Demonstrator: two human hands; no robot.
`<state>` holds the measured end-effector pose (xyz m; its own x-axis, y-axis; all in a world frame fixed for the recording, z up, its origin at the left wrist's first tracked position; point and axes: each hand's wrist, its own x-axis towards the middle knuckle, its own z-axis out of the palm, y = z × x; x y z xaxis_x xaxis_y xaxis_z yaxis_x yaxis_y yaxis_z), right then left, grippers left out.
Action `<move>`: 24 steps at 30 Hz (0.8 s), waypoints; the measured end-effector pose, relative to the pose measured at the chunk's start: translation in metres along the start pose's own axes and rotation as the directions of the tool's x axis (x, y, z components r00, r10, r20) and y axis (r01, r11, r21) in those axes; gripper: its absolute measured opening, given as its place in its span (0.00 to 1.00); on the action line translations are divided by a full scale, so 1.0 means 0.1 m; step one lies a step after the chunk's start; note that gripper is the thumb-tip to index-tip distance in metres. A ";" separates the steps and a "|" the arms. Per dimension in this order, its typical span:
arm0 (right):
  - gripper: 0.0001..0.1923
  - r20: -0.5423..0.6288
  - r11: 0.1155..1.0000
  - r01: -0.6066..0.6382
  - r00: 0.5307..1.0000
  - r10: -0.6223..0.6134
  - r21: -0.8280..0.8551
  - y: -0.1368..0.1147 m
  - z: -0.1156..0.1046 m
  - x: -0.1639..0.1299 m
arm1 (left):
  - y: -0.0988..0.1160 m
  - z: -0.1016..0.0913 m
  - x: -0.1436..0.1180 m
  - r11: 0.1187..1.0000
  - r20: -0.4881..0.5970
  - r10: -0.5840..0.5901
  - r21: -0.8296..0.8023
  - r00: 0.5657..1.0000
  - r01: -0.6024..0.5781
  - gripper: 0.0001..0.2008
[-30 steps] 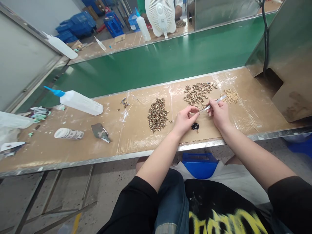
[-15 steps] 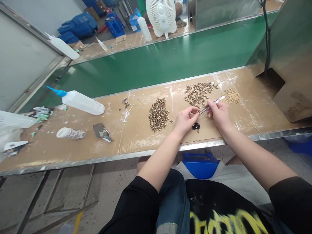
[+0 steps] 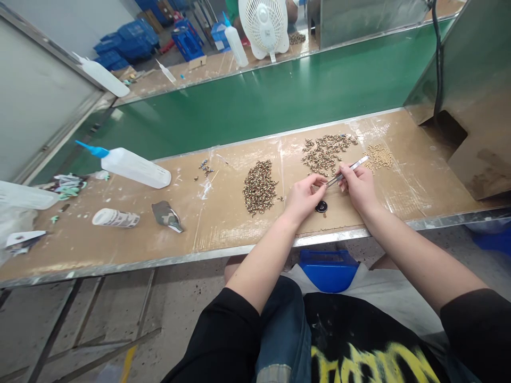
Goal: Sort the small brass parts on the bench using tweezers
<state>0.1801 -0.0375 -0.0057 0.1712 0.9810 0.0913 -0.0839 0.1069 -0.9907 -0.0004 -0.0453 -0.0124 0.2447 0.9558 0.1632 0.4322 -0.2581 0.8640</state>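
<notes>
My right hand [image 3: 358,184] is closed round metal tweezers [image 3: 348,170], whose tips point left and down toward the fingertips of my left hand [image 3: 304,198]. Those left fingers are pinched together at the tweezer tips; whatever sits between them is too small to make out. Just below the hands lies a small round black dish [image 3: 321,206]. Beyond my hands spreads a heap of small gold-coloured metal pieces [image 3: 325,153], and a denser pile of similar pieces [image 3: 259,189] lies to the left. Small beige pieces [image 3: 379,157] are scattered right of the tweezers.
Left on the cardboard-covered bench [image 3: 223,229] are a blue-tipped squeeze bottle [image 3: 138,167], a white bottle lying down [image 3: 115,218] and a camouflage-patterned scrap [image 3: 166,215]. A green belt [image 3: 255,109] runs behind. A metal housing [image 3: 483,106] stands right, and a fan [image 3: 264,26] at the back.
</notes>
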 end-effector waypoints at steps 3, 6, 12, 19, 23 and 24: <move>0.26 0.007 1.000 0.004 1.000 -0.004 -0.012 0.01 0.00 0.00 | 0.01 0.00 0.00 1.000 0.009 0.002 -0.001 1.000 -0.002 0.07; 0.27 0.003 1.000 -0.004 1.000 0.004 0.002 0.00 0.00 0.01 | 0.01 0.00 -0.01 1.000 0.018 -0.006 -0.023 1.000 0.007 0.07; 0.29 0.019 0.999 -0.013 1.000 0.012 0.031 -0.02 0.01 0.00 | 0.02 0.00 -0.01 1.000 0.029 0.000 -0.027 1.000 0.001 0.08; 0.28 0.019 1.000 -0.007 1.000 0.007 0.017 0.00 0.01 0.00 | 0.02 0.00 -0.02 1.000 0.038 0.015 -0.003 0.999 -0.015 0.08; 0.27 0.016 1.000 -0.003 1.000 0.002 0.019 0.00 0.01 0.00 | 0.02 0.00 -0.02 1.000 0.045 0.025 0.003 0.999 -0.025 0.07; 0.27 0.018 1.000 -0.004 1.000 0.003 0.022 0.00 0.01 0.00 | 0.02 0.00 -0.02 1.000 0.045 0.025 0.007 0.999 -0.026 0.07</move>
<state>0.1788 -0.0371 -0.0055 0.1536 0.9840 0.0898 -0.1060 0.1068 -0.9886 0.0000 -0.0474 -0.0107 0.2945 0.9416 0.1635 0.4316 -0.2836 0.8563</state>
